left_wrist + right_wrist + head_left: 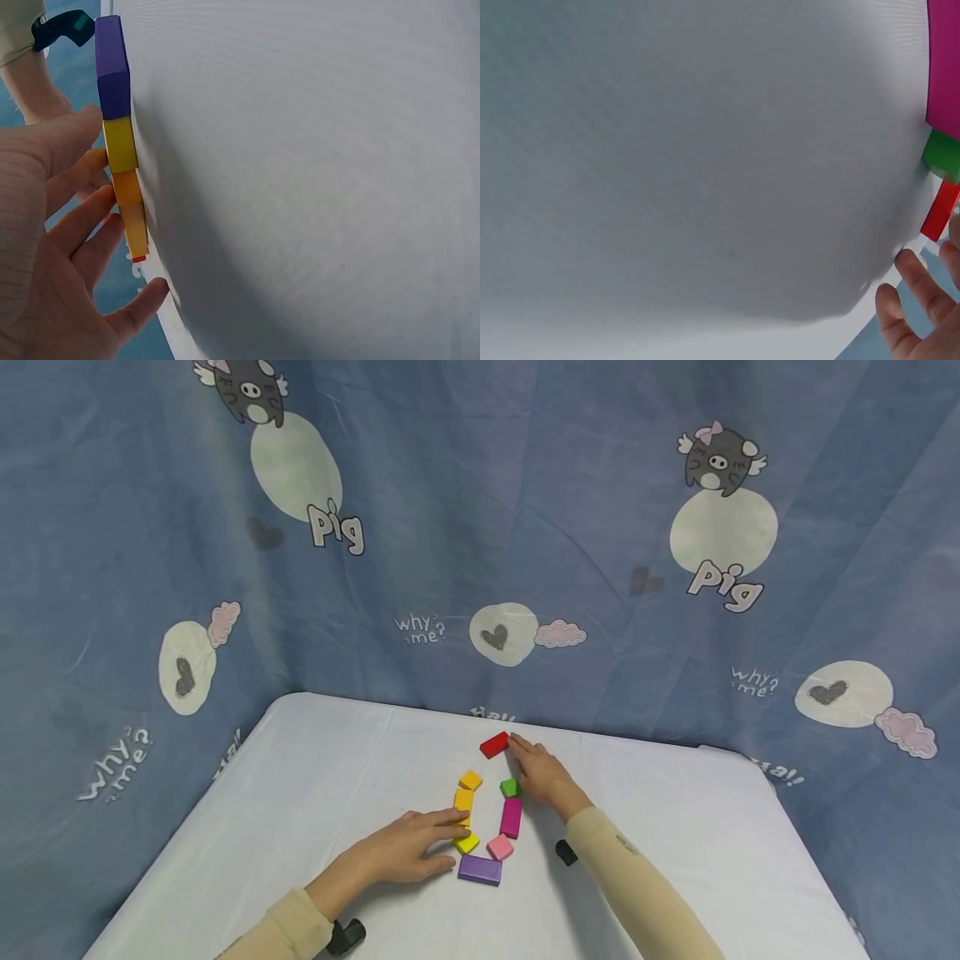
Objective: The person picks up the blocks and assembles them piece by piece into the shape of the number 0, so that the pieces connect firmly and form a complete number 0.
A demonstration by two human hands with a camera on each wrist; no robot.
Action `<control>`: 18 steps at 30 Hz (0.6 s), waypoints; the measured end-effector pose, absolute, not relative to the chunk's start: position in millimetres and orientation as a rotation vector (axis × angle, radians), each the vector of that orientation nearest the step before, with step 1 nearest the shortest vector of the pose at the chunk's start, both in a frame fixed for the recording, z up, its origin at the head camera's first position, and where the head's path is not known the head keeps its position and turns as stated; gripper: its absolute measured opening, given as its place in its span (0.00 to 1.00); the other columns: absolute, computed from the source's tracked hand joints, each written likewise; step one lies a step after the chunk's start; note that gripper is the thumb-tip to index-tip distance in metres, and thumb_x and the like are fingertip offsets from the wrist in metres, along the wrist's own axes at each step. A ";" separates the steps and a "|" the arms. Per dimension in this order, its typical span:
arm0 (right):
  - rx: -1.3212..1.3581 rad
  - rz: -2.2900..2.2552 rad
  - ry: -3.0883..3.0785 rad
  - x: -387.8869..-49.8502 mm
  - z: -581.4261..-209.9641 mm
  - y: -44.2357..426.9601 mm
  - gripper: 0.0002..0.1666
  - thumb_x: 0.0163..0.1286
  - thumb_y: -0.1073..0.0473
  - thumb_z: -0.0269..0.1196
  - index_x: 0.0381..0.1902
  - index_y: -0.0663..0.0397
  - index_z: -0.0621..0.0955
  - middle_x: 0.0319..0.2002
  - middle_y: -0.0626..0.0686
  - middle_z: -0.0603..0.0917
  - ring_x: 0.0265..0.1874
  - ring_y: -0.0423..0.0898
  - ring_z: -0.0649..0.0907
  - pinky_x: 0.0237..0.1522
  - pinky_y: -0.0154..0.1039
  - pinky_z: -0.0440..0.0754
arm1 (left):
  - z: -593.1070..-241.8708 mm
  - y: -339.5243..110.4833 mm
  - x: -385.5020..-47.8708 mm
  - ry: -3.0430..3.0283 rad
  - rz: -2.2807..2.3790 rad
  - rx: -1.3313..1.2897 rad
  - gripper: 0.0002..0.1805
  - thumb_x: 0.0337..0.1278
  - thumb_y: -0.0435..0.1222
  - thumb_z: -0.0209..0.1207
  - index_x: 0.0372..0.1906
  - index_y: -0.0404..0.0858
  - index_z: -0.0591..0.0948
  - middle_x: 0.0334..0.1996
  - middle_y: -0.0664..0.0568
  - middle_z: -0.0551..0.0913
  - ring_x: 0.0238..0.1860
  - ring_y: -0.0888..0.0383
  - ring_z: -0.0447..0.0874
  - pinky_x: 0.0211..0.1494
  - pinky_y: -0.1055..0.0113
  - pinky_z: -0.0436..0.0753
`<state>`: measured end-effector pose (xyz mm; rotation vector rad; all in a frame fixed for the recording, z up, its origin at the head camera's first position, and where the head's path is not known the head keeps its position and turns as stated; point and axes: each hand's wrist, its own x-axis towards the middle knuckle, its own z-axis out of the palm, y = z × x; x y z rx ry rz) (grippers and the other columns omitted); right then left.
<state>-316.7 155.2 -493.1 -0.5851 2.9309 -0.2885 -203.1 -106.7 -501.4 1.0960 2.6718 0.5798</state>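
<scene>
Colored blocks form a ring on the white table. My left hand (407,846) reaches in from the left, fingers extended, fingertips on or just over the orange block (464,802) and the yellow block (467,842). Its thumb points at the purple block (480,870), seen on edge in the left wrist view. My right hand (542,774) has its fingers stretched out, their tips at the right end of the red block (495,745). Below that hand are the green block (510,788), the magenta block (511,818) and the pink block (500,847). A small amber block (471,780) lies above the orange one.
The white cloth-covered table (637,877) ends at a blue printed curtain (585,543) behind and at the sides. A dark wrist device (347,937) shows by my left sleeve, and another dark piece (566,852) by my right sleeve.
</scene>
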 end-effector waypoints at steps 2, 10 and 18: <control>-0.581 -0.288 2.917 -316.5 -491.7 153.5 0.36 0.73 0.61 0.55 0.76 0.51 0.59 0.75 0.49 0.58 0.67 0.54 0.67 0.66 0.49 0.66 | -502.2 -106.6 -202.9 2.673 0.580 1.097 0.25 0.65 0.49 0.59 0.65 0.49 0.77 0.71 0.56 0.66 0.69 0.55 0.65 0.63 0.47 0.70; -0.541 -0.246 2.889 -315.3 -488.9 149.0 0.36 0.71 0.62 0.56 0.75 0.50 0.62 0.75 0.49 0.60 0.69 0.55 0.65 0.67 0.50 0.65 | -503.8 -106.6 -203.0 2.673 0.579 1.110 0.25 0.65 0.49 0.59 0.65 0.49 0.77 0.71 0.55 0.66 0.69 0.54 0.65 0.63 0.46 0.70; -0.589 -0.267 2.993 -314.8 -488.2 148.4 0.28 0.73 0.60 0.56 0.70 0.51 0.70 0.64 0.53 0.72 0.60 0.51 0.71 0.62 0.49 0.71 | -501.2 -106.8 -201.8 2.682 0.569 1.110 0.25 0.65 0.49 0.59 0.65 0.49 0.77 0.71 0.56 0.66 0.70 0.56 0.64 0.62 0.49 0.71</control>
